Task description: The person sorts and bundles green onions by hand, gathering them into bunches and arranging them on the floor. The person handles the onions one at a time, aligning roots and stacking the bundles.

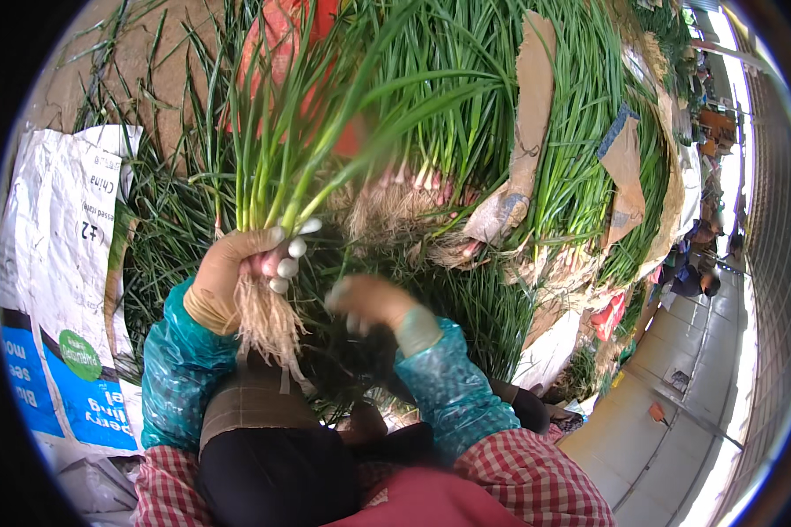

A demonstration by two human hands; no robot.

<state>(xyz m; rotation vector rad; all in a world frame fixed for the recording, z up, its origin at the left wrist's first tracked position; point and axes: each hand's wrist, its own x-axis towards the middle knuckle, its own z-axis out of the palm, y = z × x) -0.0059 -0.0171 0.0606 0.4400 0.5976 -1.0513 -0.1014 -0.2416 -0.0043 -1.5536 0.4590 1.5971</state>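
Note:
My left hand [227,273], in a tan glove with white fingertips, is closed around a bunch of green alliums [270,165] just at the pinkish bulbs. Long pale roots [267,323] hang below the fist, and the leaves rise and fan out to the upper right. To the right of the roots, my right hand [369,303], gloved too, is blurred; whether it holds anything is unclear. Beneath both hands lie loose dark green leaves [435,290]. Beyond them, more alliums [461,132] lie in rows with roots towards me.
Cardboard strips [534,99] lie across the piled alliums. A printed white and blue sack [59,263] is at the left, and a red mesh bag [283,53] lies behind the held bunch. A tiled floor [659,421] runs along the right, with people [695,270] farther off.

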